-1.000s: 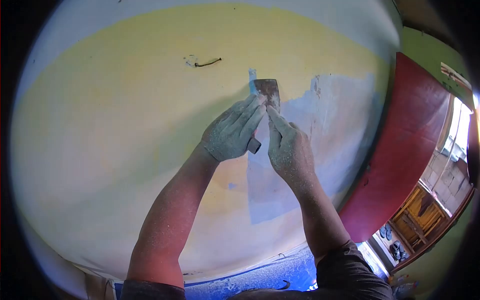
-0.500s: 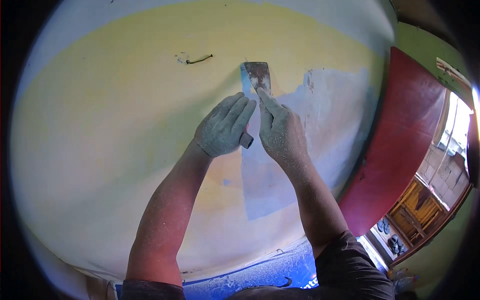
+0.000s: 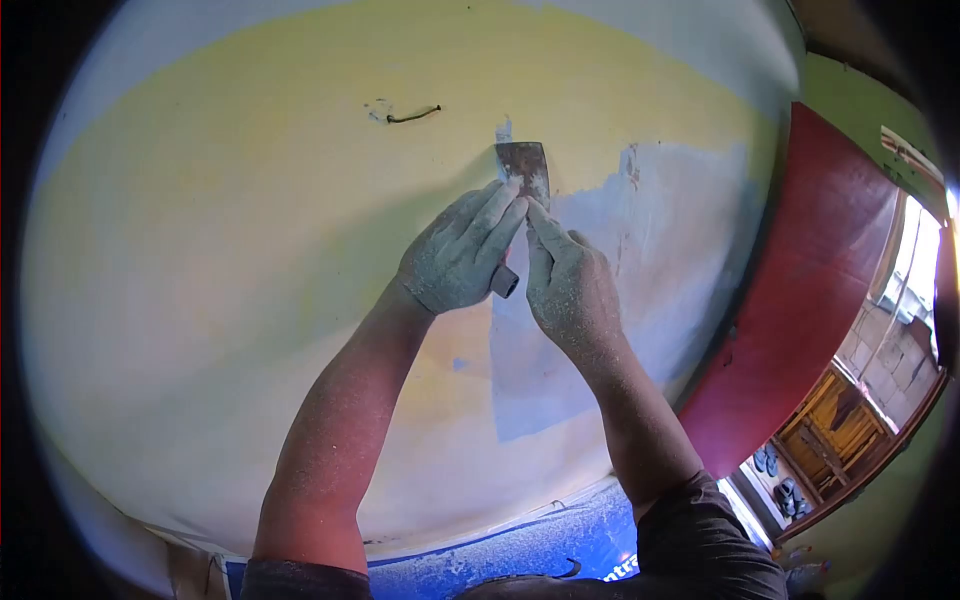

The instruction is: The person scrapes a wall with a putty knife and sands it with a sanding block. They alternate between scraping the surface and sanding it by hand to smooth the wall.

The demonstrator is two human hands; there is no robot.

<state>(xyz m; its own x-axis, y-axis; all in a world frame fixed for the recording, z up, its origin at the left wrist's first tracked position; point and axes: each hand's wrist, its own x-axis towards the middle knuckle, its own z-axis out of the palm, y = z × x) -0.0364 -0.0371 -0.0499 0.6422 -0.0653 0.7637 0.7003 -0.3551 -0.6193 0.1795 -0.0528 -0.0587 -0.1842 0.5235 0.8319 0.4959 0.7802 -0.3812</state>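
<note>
A paint scraper (image 3: 524, 161) with a worn, rust-stained metal blade lies against the painted wall (image 3: 300, 210), blade end upward. My left hand (image 3: 455, 248), coated in pale dust, is closed over its handle, with fingertips reaching the lower blade. Below that palm the dark butt of the handle pokes out. My right hand (image 3: 572, 290), dusty too, pinches the scraper near the blade's lower right edge. A small pale-blue scraped spot (image 3: 504, 130) shows just above the blade. To the right spreads a larger pale-blue area (image 3: 680, 220) with a ragged yellow border.
A bent nail (image 3: 414, 115) sticks out of the wall at upper left. On the right hangs a red door panel (image 3: 790, 270), beside an opening with shoes (image 3: 790, 498) on the floor. A dust-covered blue sheet (image 3: 500, 550) lies along the wall's foot.
The scraper's blade has slid a little down the wall, uncovering the pale-blue spot above it. My left fingertips have moved up onto the blade. The view has shifted slightly.
</note>
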